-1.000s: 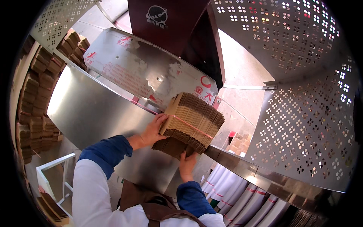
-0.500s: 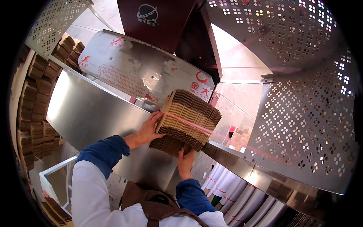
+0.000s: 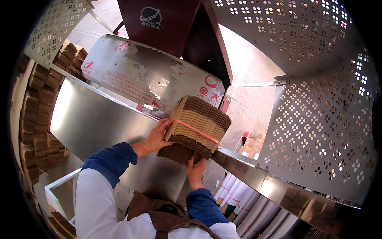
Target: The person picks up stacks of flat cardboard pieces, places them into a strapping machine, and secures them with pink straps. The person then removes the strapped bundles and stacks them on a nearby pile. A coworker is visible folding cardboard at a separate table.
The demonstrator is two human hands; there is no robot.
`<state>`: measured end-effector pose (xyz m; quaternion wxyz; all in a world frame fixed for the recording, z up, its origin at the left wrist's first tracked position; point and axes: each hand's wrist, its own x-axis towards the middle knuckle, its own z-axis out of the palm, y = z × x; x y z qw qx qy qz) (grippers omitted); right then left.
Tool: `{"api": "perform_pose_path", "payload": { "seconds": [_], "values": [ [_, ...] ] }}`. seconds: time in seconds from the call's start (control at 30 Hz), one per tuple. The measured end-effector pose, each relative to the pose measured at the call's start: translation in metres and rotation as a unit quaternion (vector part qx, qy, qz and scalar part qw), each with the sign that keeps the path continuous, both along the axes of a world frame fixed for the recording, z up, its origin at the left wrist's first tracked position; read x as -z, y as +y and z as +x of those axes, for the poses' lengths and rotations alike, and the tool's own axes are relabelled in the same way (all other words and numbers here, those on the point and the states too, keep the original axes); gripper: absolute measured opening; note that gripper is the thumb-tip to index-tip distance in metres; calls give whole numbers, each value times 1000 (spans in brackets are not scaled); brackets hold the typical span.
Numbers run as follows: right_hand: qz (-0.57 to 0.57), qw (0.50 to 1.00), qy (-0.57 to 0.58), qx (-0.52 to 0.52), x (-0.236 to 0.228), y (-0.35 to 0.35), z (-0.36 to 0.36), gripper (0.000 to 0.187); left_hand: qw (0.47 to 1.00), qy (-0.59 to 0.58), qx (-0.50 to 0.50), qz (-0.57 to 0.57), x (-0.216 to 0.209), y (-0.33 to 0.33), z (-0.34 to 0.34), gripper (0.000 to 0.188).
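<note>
Between my hands is a thick bundle of folded brown cardboard pieces, pressed side by side, with a pink strap round its middle. My left hand grips the bundle's left end, thumb low and fingers above. From below, my right hand holds the near edge, its thumb against the cardboard and the other fingers partly hidden. Beneath the bundle is a curved steel tabletop.
A metal panel with red print and a dark red machine housing stand beyond. Perforated metal guards curve round on the right. Brown bundles are stacked at left; white strapped rolls stand below right.
The pink strap, which trailed off to the right in a blurred line, now lies only round the bundle. Both hands keep their hold and have barely moved.
</note>
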<state>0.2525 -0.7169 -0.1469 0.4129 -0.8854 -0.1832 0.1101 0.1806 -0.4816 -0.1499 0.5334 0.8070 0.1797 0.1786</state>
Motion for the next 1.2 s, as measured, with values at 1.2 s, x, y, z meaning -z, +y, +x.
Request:
{"api": "perform_pose_path", "payload": {
  "seconds": [1.2],
  "values": [
    [78, 974, 171, -123, -120, -37, -49, 107, 990, 16, 82, 110, -90, -37, -128, 117]
  ]
}}
